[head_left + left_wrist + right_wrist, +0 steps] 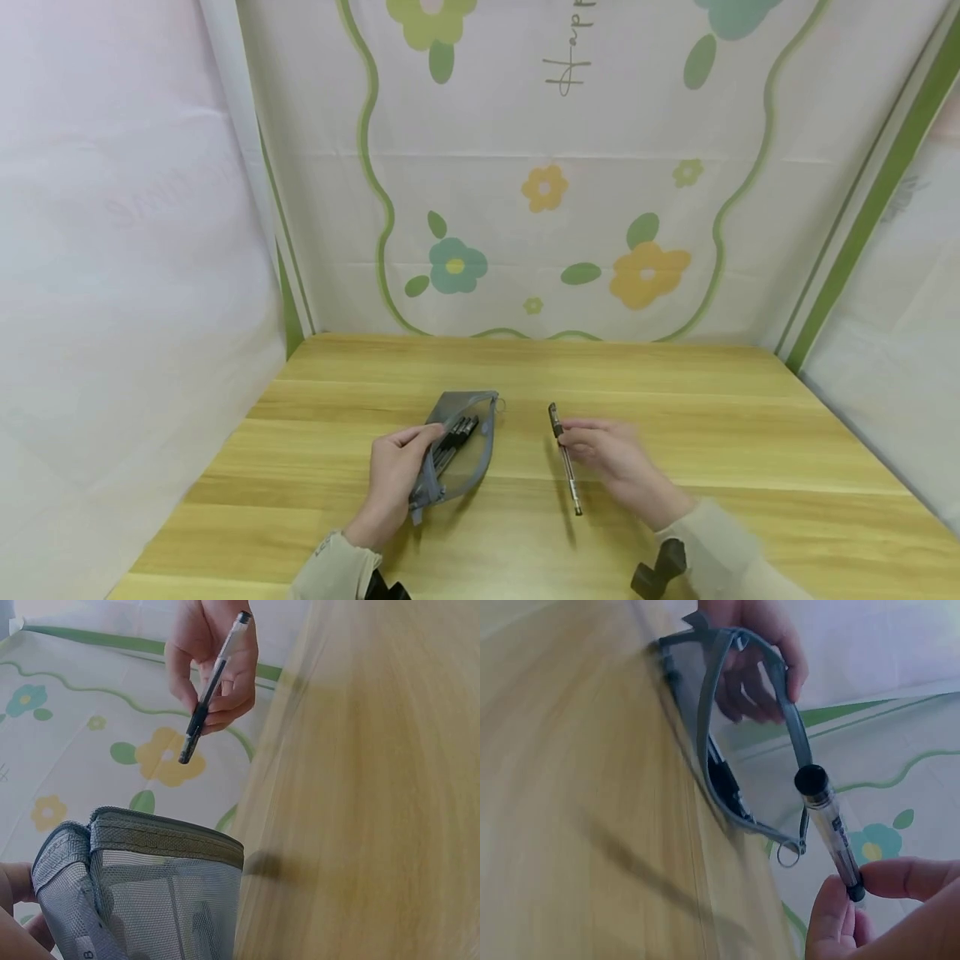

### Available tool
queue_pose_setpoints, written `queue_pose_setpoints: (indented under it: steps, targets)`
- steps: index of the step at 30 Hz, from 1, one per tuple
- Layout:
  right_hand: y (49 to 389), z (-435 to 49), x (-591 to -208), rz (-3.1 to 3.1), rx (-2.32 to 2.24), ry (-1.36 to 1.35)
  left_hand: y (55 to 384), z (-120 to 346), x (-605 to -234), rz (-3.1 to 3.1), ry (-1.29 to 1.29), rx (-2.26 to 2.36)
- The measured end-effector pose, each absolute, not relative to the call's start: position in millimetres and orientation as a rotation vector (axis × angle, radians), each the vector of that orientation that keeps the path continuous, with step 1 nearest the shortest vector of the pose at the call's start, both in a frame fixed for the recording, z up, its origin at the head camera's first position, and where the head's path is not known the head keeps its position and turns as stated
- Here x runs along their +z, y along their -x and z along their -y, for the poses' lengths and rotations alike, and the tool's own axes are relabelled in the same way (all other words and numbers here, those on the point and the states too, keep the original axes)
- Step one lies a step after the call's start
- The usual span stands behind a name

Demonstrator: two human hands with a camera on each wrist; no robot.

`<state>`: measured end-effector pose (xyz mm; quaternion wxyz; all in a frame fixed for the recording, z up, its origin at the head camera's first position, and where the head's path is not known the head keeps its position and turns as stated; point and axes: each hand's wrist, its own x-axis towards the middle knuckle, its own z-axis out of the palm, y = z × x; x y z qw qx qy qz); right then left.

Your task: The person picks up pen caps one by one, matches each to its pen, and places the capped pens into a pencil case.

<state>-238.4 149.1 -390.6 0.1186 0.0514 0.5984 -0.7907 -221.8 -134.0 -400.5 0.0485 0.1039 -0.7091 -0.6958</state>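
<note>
My left hand [399, 472] grips the near-left rim of a grey mesh zip pouch [489, 454], whose mouth gapes wide. Several black-capped pens [459, 435] lie inside it. To the right of the pouch, my right hand [611, 458] pinches one clear-barrelled pen [567, 471] with a black cap between thumb and fingers, above the table. In the right wrist view the pen [832, 825] overlaps the rim of the pouch [712, 697]. A small ring hangs from the zip end. The left wrist view shows the mesh side of the pouch [165, 892] with the pen beyond it.
Under both hands is a wood-grain table [637, 375]. A white flowered cloth [487, 125] hangs along its far edge, and pale cloth panels [127, 250] stand at the left and right sides. Dark bands [660, 567] are worn at the wrists.
</note>
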Motion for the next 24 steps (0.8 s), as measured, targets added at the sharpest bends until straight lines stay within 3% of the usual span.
queue_pose_setpoints:
  steps: [24]
  targets:
    - [235.6, -64.9, -393.8, -1.297, -2.471, -0.183, 223.2, 135.4, -401.8, 2.157, -0.259, -2.119]
